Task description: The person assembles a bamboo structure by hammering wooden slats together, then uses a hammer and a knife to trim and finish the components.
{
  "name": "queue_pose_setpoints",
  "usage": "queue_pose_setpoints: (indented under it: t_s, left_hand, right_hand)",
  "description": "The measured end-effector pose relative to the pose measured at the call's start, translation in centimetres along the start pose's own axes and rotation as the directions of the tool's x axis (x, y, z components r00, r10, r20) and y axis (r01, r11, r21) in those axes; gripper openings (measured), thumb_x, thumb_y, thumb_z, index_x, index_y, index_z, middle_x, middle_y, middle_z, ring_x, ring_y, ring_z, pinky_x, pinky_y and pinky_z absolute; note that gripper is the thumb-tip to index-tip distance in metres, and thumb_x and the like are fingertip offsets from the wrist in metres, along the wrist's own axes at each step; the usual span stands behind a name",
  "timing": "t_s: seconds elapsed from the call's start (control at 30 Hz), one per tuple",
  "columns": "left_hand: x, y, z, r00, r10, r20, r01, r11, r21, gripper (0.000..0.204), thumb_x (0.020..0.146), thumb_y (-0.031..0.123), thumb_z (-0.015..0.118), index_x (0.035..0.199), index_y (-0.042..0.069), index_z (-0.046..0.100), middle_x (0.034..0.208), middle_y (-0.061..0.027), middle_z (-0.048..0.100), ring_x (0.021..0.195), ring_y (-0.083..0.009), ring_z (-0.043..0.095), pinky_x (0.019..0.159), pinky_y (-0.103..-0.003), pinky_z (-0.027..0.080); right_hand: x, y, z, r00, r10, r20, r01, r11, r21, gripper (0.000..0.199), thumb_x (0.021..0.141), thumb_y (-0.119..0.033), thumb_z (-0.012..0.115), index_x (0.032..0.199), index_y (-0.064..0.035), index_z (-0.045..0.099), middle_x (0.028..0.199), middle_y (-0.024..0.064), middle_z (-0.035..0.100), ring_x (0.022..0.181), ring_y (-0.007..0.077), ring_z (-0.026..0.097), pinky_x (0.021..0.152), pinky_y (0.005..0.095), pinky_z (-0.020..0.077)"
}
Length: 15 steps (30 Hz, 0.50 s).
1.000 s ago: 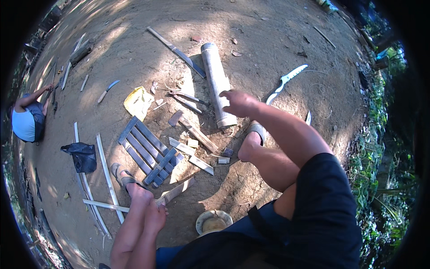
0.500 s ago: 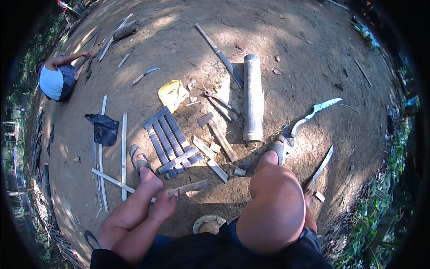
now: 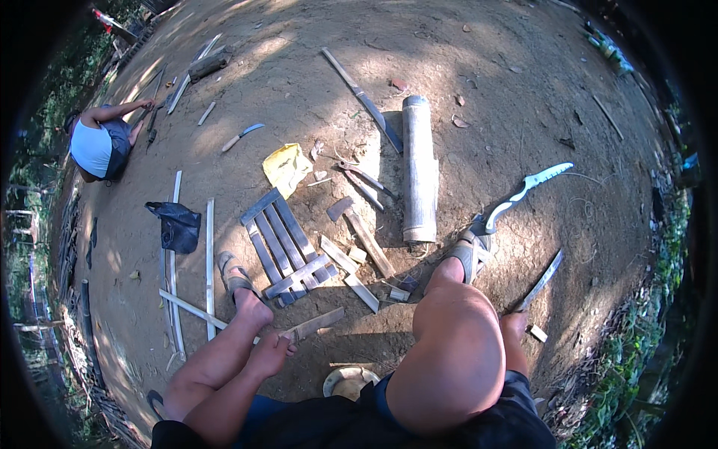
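Since the earlier frame my right hand [image 3: 514, 326] has dropped behind the knee onto the flat metal blade [image 3: 540, 281] on the ground; I cannot tell whether it has closed. My left hand [image 3: 271, 353] is clamped on the short split bamboo strip [image 3: 315, 324], held beside the slatted bamboo panel [image 3: 283, 245] within reach.

Slatted frame [image 3: 283, 243] and hatchet [image 3: 364, 233] crowd ground ahead.

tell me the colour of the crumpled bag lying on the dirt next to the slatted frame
Yellow: the crumpled plastic bag beside the slatted bamboo frame, seen best in the head view.
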<state>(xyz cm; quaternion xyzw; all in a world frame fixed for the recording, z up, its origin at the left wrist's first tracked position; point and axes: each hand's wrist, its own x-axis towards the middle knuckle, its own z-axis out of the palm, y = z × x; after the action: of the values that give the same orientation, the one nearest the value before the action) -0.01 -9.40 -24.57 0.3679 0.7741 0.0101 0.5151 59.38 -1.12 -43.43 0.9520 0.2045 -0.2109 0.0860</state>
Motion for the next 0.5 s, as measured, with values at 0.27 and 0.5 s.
queue_pose_setpoints:
  t_s: [0.27,0.5]
  left_hand:
    - [-1.0,1.9,1.2,0.997,0.056,-0.053,-0.063,0.988,-0.141,0.037,0.105,0.028,0.044,0.113,-0.004,0.062,0.092,-0.0123,0.074,0.082,-0.0202,0.072,0.078,-0.036,0.055]
    - [1.3,-1.6,3.3,0.991,0.113,-0.066,-0.124,0.974,-0.192,0.037,0.104,0.031,0.045,0.108,-0.002,0.061,0.086,-0.0128,0.071,0.080,-0.0261,0.070,0.076,-0.042,0.053]
  right_hand:
    - [6.0,4.0,4.3,0.999,0.030,-0.014,-0.028,0.988,0.152,0.065,0.077,-0.028,0.067,0.131,0.0013,0.045,0.123,0.0261,0.065,0.116,0.0431,0.062,0.104,0.0506,0.0455]
    - [3.0,-0.2,1.7,0.991,-0.134,0.016,0.127,0.966,0.226,0.067,0.076,-0.029,0.068,0.131,0.0014,0.046,0.122,0.0255,0.065,0.114,0.0426,0.063,0.103,0.0498,0.0465]
